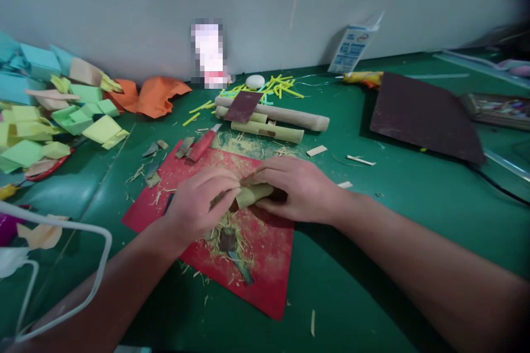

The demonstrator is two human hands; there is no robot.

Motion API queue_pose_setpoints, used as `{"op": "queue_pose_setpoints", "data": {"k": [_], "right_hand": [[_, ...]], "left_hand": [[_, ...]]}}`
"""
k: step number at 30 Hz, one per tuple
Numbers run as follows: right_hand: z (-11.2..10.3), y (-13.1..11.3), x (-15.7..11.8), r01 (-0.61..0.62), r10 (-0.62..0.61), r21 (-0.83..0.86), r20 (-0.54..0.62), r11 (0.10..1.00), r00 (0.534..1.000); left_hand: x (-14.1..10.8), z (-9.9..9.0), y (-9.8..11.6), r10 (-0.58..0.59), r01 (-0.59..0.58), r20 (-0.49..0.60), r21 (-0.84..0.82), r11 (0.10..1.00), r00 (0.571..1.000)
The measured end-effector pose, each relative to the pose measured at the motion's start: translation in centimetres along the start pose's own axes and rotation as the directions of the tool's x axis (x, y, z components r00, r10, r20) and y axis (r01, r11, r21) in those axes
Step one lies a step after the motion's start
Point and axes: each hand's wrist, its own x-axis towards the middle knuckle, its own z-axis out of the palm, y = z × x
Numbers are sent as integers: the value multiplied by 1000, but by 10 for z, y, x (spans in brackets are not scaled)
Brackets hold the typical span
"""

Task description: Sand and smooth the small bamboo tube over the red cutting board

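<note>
A short pale-green bamboo piece (252, 195) lies between my two hands above a red sheet (265, 265). My right hand (292, 187) wraps round its right end. My left hand (207, 198) is closed at its left end, fingertips pinched near the bamboo; a small dark scrap shows between thumb and fingers. Shavings and dark strips (227, 240) lie on the sheet below my hands. Beyond my left hand, a red-handled knife (202, 145) rests at the sheet's far edge.
Bamboo tubes (285, 116) with a brown sandpaper piece (243, 106) lie behind my hands. Larger dark sandpaper (422, 116) is at right. Folded papers (83, 113) and orange paper (159, 96) are at left. A white wire frame (105, 253) stands at lower left.
</note>
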Motion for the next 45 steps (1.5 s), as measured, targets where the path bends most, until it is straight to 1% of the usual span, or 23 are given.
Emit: {"op": "queue_pose_setpoints", "data": {"k": [3,5,8,14,17,19,23,25,27,30,32,36,38,41,45], "right_hand": [[-2,0,-2,10,-10,-12,19,1000,1000],[-2,-1,-3,8,-8,-14,24,1000,1000],[-3,-2,-3,-3,3,3,20,1000,1000],[-4,0,-2,-56,55,60,24,997,998],[-4,1,-1,-79,77,74,29,994,997],[-4,1,-1,-84,81,76,31,994,996],[-4,1,-1,-88,86,81,34,993,996],[-4,2,-1,-90,87,83,43,992,995],[-5,3,-1,-90,86,85,51,992,995],[-5,3,-1,-83,79,89,46,993,996],[-5,3,-1,-82,77,89,50,993,996],[-6,5,-1,-69,64,86,62,994,996],[-6,7,-1,-26,21,99,60,995,998],[-5,8,-3,44,-49,88,51,995,998],[-3,4,-3,25,-25,4,22,1000,999]], "left_hand": [[4,-2,0,-109,110,-39,2,994,993],[4,-1,0,-126,126,-17,-5,992,992],[3,0,0,-92,94,46,-55,994,995],[3,-4,1,20,-9,98,-110,994,995],[2,-8,0,45,-29,131,-119,993,990],[1,-7,0,39,-21,135,-132,991,990],[3,2,-1,-13,29,93,-175,984,996],[5,5,-2,-27,47,93,-211,976,995],[4,3,-2,-14,41,118,-232,972,993],[2,-3,-1,14,19,148,-219,976,989],[3,-3,1,-1,32,145,-216,976,989],[6,3,1,-37,70,137,-249,966,990],[5,2,0,-13,45,135,-237,970,991],[1,-6,-3,40,-18,138,-158,987,990],[-3,-12,-8,92,-83,135,-71,994,987]]}}
